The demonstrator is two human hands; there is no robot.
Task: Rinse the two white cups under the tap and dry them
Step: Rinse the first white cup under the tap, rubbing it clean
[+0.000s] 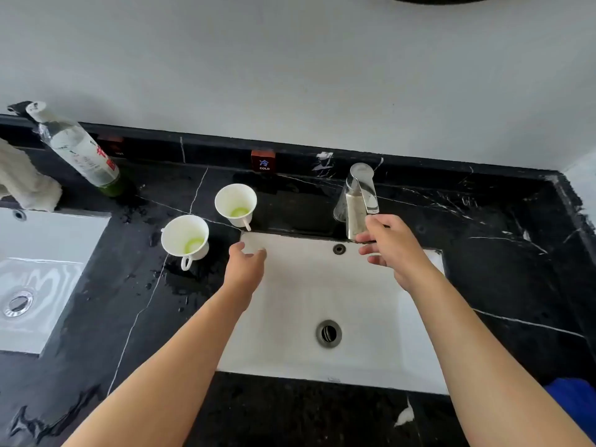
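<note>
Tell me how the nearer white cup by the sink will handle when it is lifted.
The nearer white cup looks rigid and probably fragile, like glazed ceramic. Greenish liquid sits in its bottom, so tilting could spill it. The countertop around it is wet, so its surface may be slippery; the small handle probably gives the surest hold.

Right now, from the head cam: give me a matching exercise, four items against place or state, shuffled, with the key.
Items:
1. nearer cup
2. bottle
3. right hand
4. cloth

Place or state:
A. at the tap's spout
B. far left edge of the counter
C. upright, green residue inside
D. leaning by the back ledge

Pairs: 1-C, 2-D, 3-A, 4-B
</note>
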